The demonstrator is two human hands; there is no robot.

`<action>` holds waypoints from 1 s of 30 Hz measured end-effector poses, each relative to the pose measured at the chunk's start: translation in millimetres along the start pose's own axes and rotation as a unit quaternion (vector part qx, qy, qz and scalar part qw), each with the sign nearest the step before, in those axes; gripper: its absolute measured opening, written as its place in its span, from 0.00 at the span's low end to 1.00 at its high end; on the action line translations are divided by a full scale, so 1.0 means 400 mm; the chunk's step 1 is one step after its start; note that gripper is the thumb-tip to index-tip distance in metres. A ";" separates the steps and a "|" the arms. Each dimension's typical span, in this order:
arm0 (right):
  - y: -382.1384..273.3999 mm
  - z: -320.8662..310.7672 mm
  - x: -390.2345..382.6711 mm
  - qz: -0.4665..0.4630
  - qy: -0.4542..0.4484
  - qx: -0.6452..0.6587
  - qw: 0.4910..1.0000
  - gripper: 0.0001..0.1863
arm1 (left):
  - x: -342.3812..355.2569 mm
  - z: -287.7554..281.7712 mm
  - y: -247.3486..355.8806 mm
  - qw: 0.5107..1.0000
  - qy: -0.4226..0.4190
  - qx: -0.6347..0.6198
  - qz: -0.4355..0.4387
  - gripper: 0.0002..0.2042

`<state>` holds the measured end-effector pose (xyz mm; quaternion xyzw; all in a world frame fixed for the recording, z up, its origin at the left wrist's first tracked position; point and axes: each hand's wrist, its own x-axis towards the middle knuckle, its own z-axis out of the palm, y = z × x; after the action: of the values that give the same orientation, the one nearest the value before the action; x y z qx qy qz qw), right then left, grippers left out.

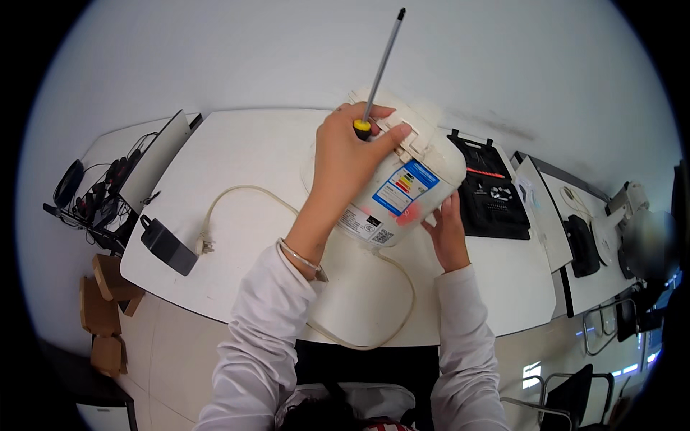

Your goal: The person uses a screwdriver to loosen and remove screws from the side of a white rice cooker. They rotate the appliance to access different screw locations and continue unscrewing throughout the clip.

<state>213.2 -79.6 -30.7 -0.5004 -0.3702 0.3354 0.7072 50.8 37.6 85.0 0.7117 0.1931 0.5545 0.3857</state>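
Observation:
A white rice cooker [365, 207] with a blue energy label and a pinkish smudge is tilted over the table, its hinge end toward the far side. My left hand [343, 147] is closed around the yellow-and-black handle of a screwdriver [384, 66], whose long metal shaft points up and away. The thumb of that hand presses on the cooker's cream hinge part. Low on the cooker's right side, my right hand [448, 233] grips the body, with some fingers hidden behind it. A pale power cord [411, 284] loops from the cooker across the table.
On the white table [237, 151], the cord's plug [205, 246] lies beside a dark grey case [169, 246] at left. An open black tool case [494, 194] stands at right. Cardboard boxes [100, 312] sit on the floor. Beyond the right edge is another table with a white fan-like appliance [607, 233].

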 end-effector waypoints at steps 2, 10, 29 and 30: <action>-0.045 0.008 -0.015 -0.061 0.021 -0.027 0.998 0.35 | 0.001 0.005 0.012 1.000 -0.008 -0.004 -0.022 0.16; -0.212 0.082 0.006 -0.386 -0.001 -0.331 0.861 0.22 | -0.011 0.067 0.051 0.997 0.001 0.073 0.019 0.16; -0.115 0.081 -0.006 -0.428 0.208 -0.356 0.804 0.25 | -0.050 0.123 0.079 0.992 -0.107 0.015 0.060 0.11; -0.120 0.087 -0.009 -0.437 0.212 -0.386 0.784 0.25 | -0.048 0.115 0.078 0.991 -0.117 0.011 0.069 0.11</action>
<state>186.5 -79.7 22.6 -0.5752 -0.4881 -0.2951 0.5863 83.4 -11.0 92.5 0.7875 0.1031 0.4906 0.3586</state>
